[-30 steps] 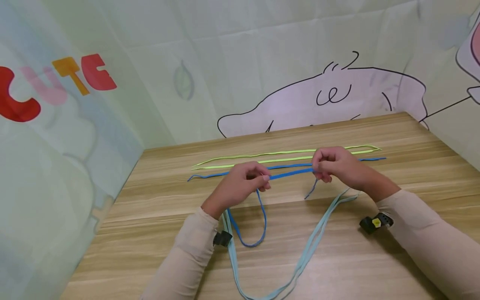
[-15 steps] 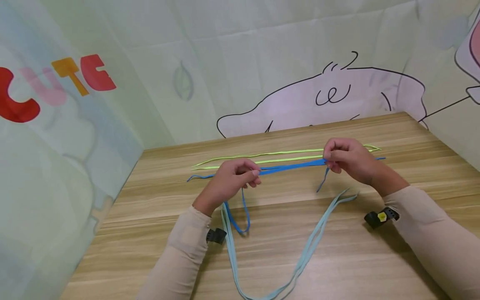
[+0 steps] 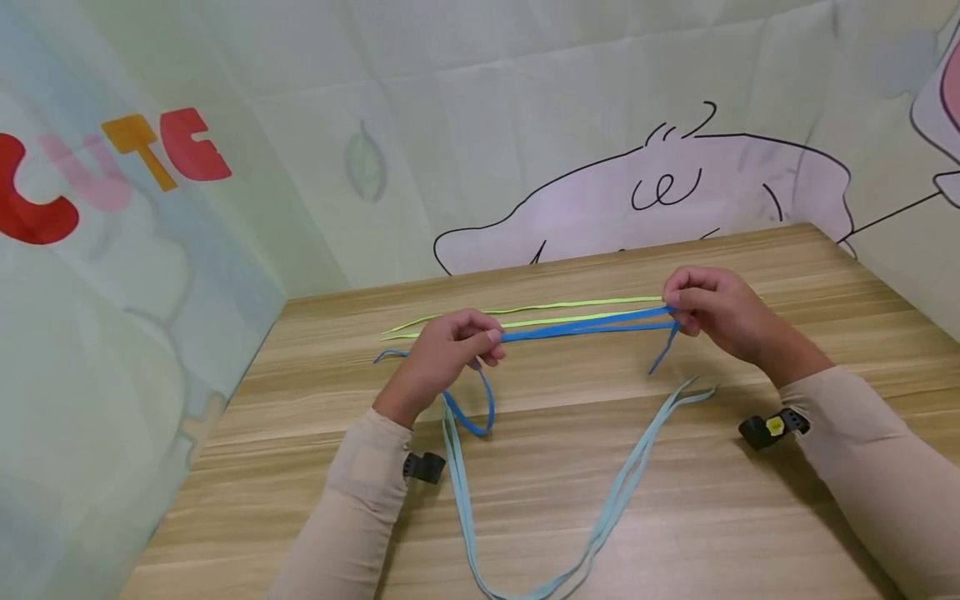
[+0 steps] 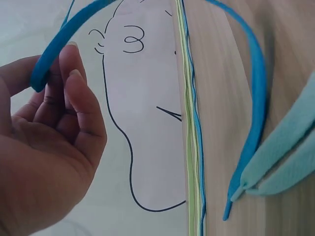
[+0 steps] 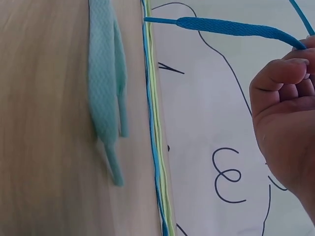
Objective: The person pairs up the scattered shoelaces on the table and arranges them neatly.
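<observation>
A flat blue shoelace (image 3: pixel 630 316) stretches above the table between my two hands. My left hand (image 3: pixel 456 354) pinches it between thumb and fingers, and a slack loop droops below that hand. In the left wrist view the same blue shoelace (image 4: pixel 258 73) curves down to its tipped end beside teal lace ends. My right hand (image 3: pixel 720 312) pinches the other part, with a short tail hanging under it; that tail and its tip show in the right wrist view. A second blue shoelace (image 3: pixel 390 353) lies straight on the table behind, partly hidden by the hands.
Yellow-green shoelaces (image 3: pixel 555 305) lie lengthwise toward the table's far edge. A pale teal shoelace pair (image 3: pixel 465 512) forms a wide U nearer me on the wooden table (image 3: pixel 270 400). A printed cloth (image 3: pixel 525 125) hangs behind the table and on the left.
My hands have moved apart and farther from me, right hand rightward, left hand leftward. The span of blue shoelace between them is longer, and the loop under my left hand has shrunk.
</observation>
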`<state>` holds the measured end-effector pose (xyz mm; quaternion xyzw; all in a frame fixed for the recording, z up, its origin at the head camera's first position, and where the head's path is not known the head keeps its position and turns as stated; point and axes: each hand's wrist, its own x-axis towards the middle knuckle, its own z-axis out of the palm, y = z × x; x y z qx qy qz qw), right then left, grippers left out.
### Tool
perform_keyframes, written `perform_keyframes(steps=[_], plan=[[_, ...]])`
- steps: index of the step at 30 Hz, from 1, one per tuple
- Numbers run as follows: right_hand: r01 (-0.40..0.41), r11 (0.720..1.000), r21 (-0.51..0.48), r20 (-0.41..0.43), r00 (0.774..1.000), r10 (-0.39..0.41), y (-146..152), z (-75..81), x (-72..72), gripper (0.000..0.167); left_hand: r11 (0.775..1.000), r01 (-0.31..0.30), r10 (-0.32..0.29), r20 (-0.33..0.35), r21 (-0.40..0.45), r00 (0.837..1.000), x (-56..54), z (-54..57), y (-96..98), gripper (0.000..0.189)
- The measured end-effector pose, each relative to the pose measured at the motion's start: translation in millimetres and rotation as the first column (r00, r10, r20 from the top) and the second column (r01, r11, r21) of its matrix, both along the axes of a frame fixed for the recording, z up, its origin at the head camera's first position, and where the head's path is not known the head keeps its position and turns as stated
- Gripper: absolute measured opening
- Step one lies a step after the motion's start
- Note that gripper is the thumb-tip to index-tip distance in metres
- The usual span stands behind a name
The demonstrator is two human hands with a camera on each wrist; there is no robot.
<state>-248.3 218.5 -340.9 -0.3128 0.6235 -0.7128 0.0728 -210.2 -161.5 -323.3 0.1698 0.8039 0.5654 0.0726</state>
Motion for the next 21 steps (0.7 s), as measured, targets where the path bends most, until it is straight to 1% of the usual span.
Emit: perform_keyframes(steps=[5, 7, 11, 15, 18, 21], plan=[[0.029, 1.0, 0.008, 0.02, 0.999, -0.029, 11, 2.2, -0.8, 0.017, 0.999, -0.042, 0.042, 0.004, 0.008, 0.999, -4.5, -0.8, -6.1, 0.027], [0.043, 0.999, 0.003, 0.027, 0.999, -0.043, 15, 3.6, -1.2, 0.017, 0.998, -0.066, 0.066, 0.011, 0.019, 0.998, -6.3, -1.3, -9.2, 0.027], [0.063, 0.998, -0.009, 0.046, 0.997, -0.063, 21, 5.4, -2.2, 0.017, 0.993, -0.109, 0.107, 0.044, 0.046, 0.993, -8.4, -2.8, -15.8, 0.025], [0.089, 0.996, -0.015, 0.063, 0.994, -0.088, 25, 5.3, -3.2, 0.02, 0.988, -0.136, 0.13, 0.075, 0.072, 0.989, -10.5, -4.5, -21.3, 0.026], [0.119, 0.993, -0.022, 0.073, 0.99, -0.117, 28, 4.7, -3.5, 0.02, 0.982, -0.164, 0.155, 0.088, 0.099, 0.984, -12.8, -5.7, -24.6, 0.026], [0.133, 0.99, -0.05, 0.085, 0.988, -0.128, 32, 3.7, -4.2, 0.02, 0.972, -0.198, 0.187, 0.096, 0.125, 0.978, -15.1, -6.2, -27.5, 0.025]])
